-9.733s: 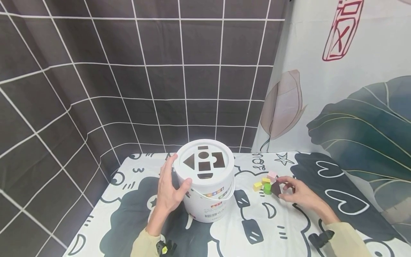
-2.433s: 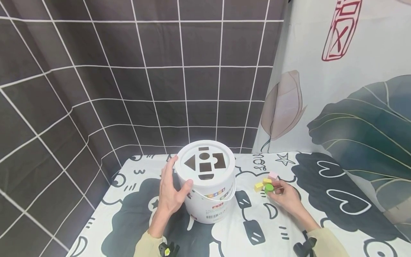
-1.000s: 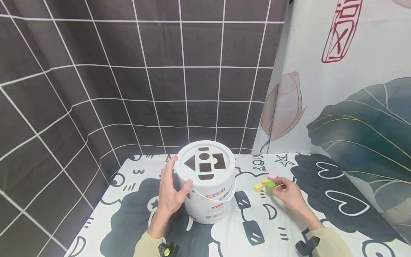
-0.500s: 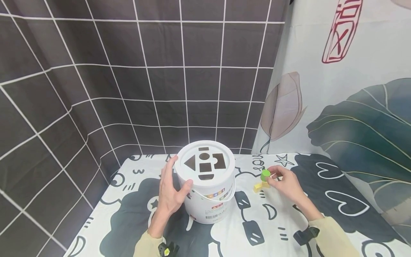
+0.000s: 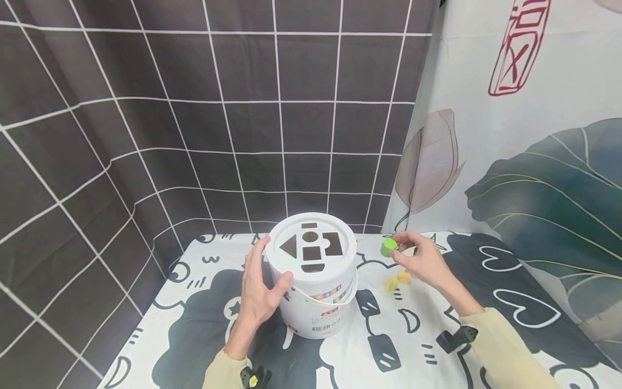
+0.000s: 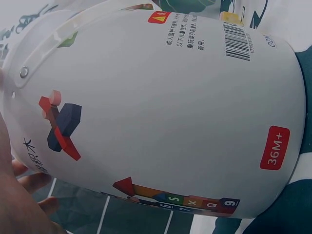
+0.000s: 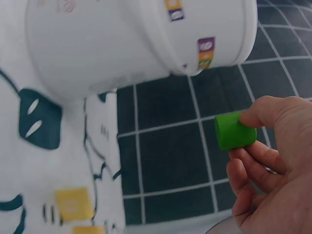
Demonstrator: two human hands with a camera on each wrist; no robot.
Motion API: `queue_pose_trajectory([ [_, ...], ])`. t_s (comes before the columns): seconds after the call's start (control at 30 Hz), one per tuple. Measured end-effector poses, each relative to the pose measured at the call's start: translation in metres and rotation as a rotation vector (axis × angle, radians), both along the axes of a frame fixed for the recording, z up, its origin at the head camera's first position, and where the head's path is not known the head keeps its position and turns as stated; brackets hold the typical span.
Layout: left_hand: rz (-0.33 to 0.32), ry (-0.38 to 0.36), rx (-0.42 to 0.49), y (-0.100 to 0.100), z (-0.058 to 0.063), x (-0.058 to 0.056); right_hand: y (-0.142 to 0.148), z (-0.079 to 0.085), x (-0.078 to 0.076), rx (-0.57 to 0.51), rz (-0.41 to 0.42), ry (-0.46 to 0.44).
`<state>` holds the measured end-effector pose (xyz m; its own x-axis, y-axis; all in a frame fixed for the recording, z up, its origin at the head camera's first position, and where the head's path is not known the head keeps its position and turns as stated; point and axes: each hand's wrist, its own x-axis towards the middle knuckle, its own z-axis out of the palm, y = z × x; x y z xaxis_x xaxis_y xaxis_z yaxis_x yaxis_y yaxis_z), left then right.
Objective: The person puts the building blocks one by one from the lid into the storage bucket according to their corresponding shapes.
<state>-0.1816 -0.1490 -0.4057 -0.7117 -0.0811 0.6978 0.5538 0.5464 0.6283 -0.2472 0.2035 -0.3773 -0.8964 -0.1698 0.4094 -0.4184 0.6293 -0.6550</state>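
Note:
My right hand pinches a green cylinder block between thumb and fingers, raised to the right of the white bucket. In the right wrist view the green block is held sideways, its round end facing the bucket. My left hand lies against the bucket's left side, thumb and fingers spread along the lid's rim. The white lid has a triangle, a circle, rectangles and other cutouts. Two yellow blocks lie on the cloth below my right hand. No pink block shows now.
A thin white handle hangs down the bucket's front. The patterned cloth covers the table. Behind it hangs a dark gridded curtain, and a white leaf-print curtain hangs at the right.
A dark triangular block in my right hand is gone from view. My right hand then took the green cylinder from among the blocks and lifted it up and left toward the bucket. My left hand stayed put.

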Motion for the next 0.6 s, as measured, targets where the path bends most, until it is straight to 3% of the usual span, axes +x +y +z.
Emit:
queue_pose_trajectory([
  [0.6, 0.0, 0.001, 0.001, 0.0, -0.001, 0.0, -0.037, 0.049, -0.008, -0.031, 0.134, 0.049],
])
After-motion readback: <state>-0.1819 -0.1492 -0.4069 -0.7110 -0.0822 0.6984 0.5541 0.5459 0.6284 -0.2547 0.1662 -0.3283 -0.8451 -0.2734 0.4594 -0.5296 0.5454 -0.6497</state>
